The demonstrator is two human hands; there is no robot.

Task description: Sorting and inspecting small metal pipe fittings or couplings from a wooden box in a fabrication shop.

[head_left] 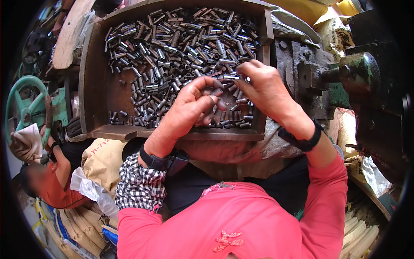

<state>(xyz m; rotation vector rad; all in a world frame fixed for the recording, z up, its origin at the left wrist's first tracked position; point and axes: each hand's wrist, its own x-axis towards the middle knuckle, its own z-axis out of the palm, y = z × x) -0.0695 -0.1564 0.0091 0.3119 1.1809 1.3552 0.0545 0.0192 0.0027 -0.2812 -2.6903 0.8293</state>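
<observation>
A shallow wooden tray [88, 82] in front of me holds a heap of short, shiny metal tubes [166, 64]. My left hand [192, 103] is over the tray's near right part, its fingers curled round a short metal tube [217, 92] whose end shows between thumb and index finger. To the right, over the tray's right side, my right hand [267, 86] pinches with thumb and fingertips. A bright bit of metal tube [247, 79] shows in that pinch, mostly hidden by the fingers. The two hands are close but apart.
A dark, greasy machine [319, 77] stands right beside the tray. At left are a wooden board [71, 34] and a green handwheel [28, 108]. Another person [64, 181] in orange sits at lower left, near a tan sack [103, 159]. Flattened sacks [362, 233] lie at lower right.
</observation>
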